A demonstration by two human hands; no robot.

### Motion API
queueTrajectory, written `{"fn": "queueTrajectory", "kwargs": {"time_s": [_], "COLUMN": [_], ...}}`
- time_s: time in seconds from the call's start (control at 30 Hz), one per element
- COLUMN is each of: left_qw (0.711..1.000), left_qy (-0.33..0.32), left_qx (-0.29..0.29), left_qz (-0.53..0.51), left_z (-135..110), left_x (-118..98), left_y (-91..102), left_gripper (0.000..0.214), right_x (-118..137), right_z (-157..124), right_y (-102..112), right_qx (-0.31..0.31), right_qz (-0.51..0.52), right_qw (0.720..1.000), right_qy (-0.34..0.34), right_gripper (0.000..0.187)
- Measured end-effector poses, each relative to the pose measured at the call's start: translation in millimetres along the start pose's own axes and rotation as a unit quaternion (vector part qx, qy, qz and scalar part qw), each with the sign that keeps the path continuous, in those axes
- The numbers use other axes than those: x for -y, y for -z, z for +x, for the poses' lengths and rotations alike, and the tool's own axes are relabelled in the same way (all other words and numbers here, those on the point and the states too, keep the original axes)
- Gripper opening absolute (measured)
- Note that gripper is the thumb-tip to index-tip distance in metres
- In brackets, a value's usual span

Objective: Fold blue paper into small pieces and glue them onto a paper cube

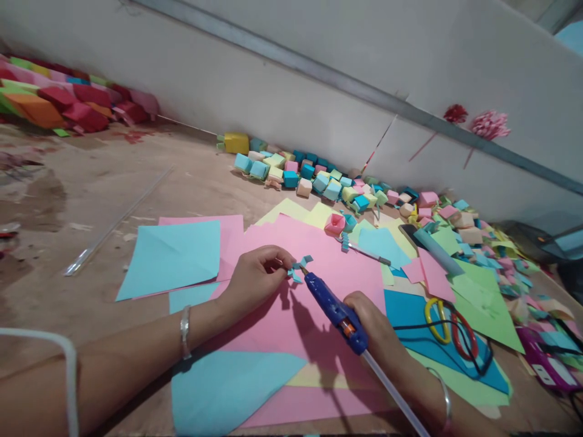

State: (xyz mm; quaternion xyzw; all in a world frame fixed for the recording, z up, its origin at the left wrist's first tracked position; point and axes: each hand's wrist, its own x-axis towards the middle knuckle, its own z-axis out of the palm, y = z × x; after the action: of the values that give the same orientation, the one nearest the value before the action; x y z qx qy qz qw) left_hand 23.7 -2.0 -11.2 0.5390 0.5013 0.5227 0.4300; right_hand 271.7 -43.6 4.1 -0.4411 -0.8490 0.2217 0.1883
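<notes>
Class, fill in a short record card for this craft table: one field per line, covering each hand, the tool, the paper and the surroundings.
Left hand: pinches a small blue paper piece over the pink sheet
Right hand: grips a blue glue gun, nozzle at the paper piece
Work surface: overlapping coloured sheets on a wooden table
Along the wall: a row of paper cubes in many colours
Right of the hands: scissors with one yellow and one red loop

Left hand point(255, 276) pinches its fingers point(282, 262) together; right hand point(371, 321) curls tight, forearms angled inward.
</notes>
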Motion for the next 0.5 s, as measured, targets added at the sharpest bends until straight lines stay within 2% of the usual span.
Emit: {"fn": "queueTrajectory", "kwargs": {"time_s": [0.23,0.37,0.5], "left_qw": [0.999,0.998,0.998], "left_qy": [-0.043,-0.054,-0.038], "left_qx": [0.023,0.03,0.037], "left_qz": [0.001,-0.006,-0.028], "left_z": [-0.3,-1.2,-1.3], "left_x": [-2.8,-3.6,-3.5], "left_y": [1.0,0.9,0.3], "left_gripper": [0.013,0.015,0.013], "right_x": [-23.6,-21.0,-15.5], "right_z": [1.3,1.3,0.0], "right_y": [-10.9,-9.9,-8.1], "right_qx": [0.0,-0.008,0.003], "right_qz": [-0.025,-0.029,-0.03], "right_qw": [1.0,0.999,0.999], "right_qy": [0.019,0.018,0.024], "right_gripper": [0.01,0.007,0.006]}}
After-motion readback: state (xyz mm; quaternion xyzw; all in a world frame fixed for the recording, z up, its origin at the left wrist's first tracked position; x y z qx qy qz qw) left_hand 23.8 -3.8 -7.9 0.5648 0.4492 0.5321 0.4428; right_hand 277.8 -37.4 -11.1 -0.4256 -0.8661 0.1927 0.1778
